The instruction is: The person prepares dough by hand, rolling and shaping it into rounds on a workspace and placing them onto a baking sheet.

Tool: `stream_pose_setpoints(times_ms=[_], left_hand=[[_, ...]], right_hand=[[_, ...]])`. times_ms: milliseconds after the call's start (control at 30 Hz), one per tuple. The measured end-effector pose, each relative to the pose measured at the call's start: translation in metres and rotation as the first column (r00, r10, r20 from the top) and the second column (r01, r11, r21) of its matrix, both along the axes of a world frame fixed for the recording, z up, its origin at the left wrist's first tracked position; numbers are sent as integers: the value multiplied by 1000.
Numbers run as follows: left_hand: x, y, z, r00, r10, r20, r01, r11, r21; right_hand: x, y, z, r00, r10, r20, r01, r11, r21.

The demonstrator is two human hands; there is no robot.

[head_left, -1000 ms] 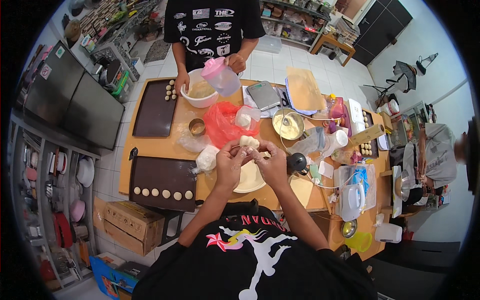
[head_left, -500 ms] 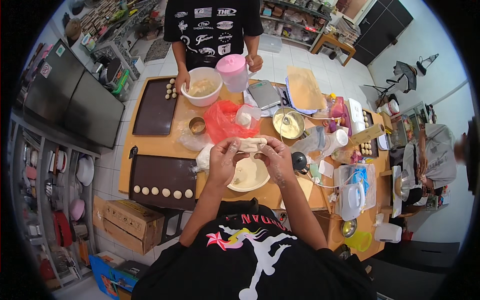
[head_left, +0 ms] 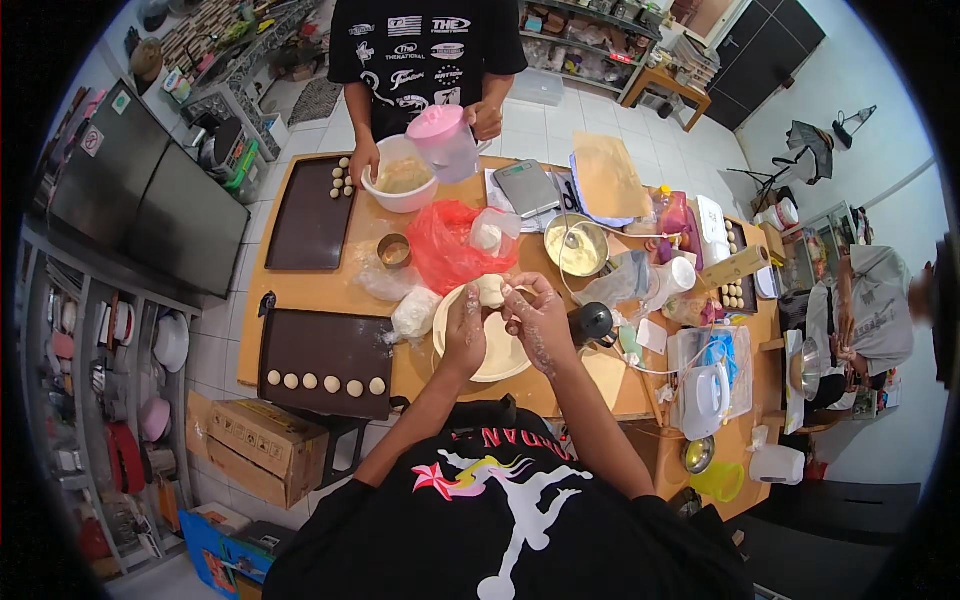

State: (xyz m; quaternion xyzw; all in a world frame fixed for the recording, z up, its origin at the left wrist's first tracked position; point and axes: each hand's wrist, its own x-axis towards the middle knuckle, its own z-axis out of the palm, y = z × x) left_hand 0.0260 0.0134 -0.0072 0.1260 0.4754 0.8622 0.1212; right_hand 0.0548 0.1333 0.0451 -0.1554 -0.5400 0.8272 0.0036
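Between my two floury hands is a pale lump of dough [head_left: 491, 290], bunched up above a cream bowl [head_left: 500, 372]. My left hand [head_left: 466, 332] supports the lump from the left, fingers curled against it. The fingers of my right hand [head_left: 535, 318] pinch its right side. Part of the bowl's inside is hidden by my hands. To the left, a dark baking tray [head_left: 325, 345] carries a row of several round dough balls [head_left: 331, 384] along its near edge. A white floury plastic bag [head_left: 415, 314] lies between that tray and the bowl.
Across the table a person tilts a pink-lidded pitcher [head_left: 444, 150] over a white bowl [head_left: 402, 196]. A red plastic bag [head_left: 455, 250], a bowl of yellow filling [head_left: 597, 247] and a kitchen scale [head_left: 528, 187] lie beyond my hands. Another dark tray [head_left: 308, 225] stands far left.
The dough went from a stretched, folded strip to a compact rounded lump, and my hands shifted slightly left. Across the table, the pitcher moved left and tilted over the white bowl.
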Motion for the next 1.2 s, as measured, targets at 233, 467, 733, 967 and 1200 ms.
stream_pose_setpoints(times_ms=[233,467,733,967,1200], left_hand=[[-2,0,21,974,181,-139,-205,962,-182],[-5,2,1,990,85,117,-94,992,82],[-7,4,16,975,221,20,-215,963,-163],[-8,-11,6,994,64,88,-31,941,-338],[-4,-6,13,989,131,74,-116,977,-177]], right_hand=[[7,-3,15,998,55,-31,-48,981,190],[6,6,-11,976,151,-156,-145,988,48],[9,11,-7,986,133,-104,-144,983,-110],[7,13,2,996,76,-42,-41,840,541],[6,11,3,975,146,-169,-20,809,587]])
